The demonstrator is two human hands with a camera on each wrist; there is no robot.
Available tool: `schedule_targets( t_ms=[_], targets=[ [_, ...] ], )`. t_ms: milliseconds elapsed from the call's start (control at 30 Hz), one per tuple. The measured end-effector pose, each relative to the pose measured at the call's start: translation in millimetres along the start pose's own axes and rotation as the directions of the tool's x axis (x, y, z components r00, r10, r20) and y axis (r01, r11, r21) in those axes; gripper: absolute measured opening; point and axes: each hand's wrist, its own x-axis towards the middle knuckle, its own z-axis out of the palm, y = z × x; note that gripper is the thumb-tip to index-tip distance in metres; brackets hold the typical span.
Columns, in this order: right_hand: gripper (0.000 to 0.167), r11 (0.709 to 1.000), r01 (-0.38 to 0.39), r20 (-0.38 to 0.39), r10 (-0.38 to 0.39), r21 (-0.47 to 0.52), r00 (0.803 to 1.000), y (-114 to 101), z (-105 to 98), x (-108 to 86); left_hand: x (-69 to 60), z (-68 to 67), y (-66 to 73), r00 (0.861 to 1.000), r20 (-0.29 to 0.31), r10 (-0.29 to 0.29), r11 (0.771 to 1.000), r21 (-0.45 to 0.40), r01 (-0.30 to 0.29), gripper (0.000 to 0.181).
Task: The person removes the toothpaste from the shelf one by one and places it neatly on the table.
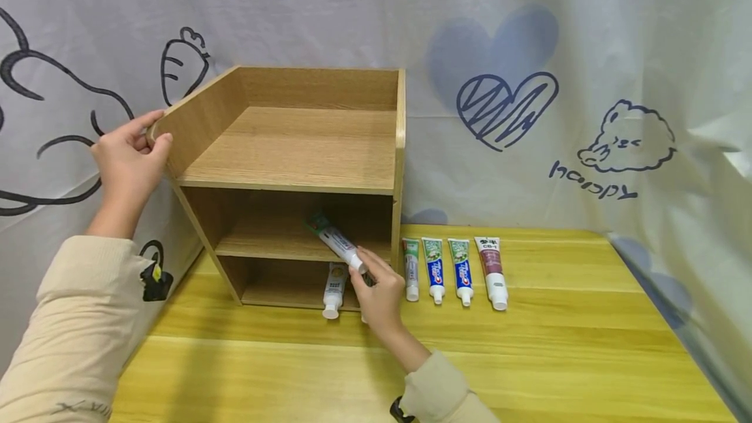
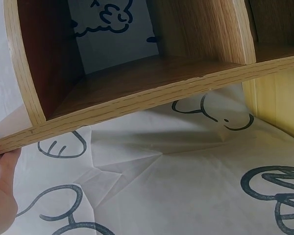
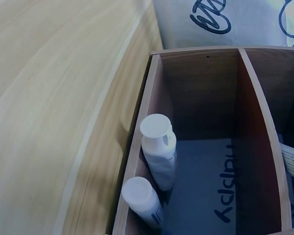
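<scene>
My left hand (image 1: 129,162) grips the front upper edge of the left side panel of a wooden shelf unit (image 1: 288,183). In my right hand (image 1: 382,296) a toothpaste tube (image 1: 336,240) with a green end is pinched near its white cap. It slants across the middle compartment's opening, green end inward. On the bottom shelf lies a white tube (image 1: 334,282), its cap sticking out past the front edge. The right wrist view shows a second white-capped tube (image 3: 141,198) beside it, mostly hidden by my right hand in the head view.
Right of the unit, several tubes lie in a row on the wooden table (image 1: 529,358): a green and grey tube (image 1: 411,269), two green and blue tubes (image 1: 435,269), and a maroon and white tube (image 1: 492,273). A patterned cloth (image 1: 617,83) hangs behind.
</scene>
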Motion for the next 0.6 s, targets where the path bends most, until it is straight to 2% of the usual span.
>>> schedule_targets(
  t_ms=[400,600],
  targets=[
    [0.028,0.99,-0.093,0.067,0.086,0.106,0.994,-2.5,-22.0,1.8,-0.3,-0.4,0.9,1.0,-0.003,0.007,1.0,0.0,-0.007,0.035],
    [0.029,0.973,-0.174,0.113,0.158,0.148,0.981,0.0,-33.2,2.7,-0.4,-0.5,0.5,1.0,-0.007,0.03,0.999,0.017,-0.03,0.035]
  ],
)
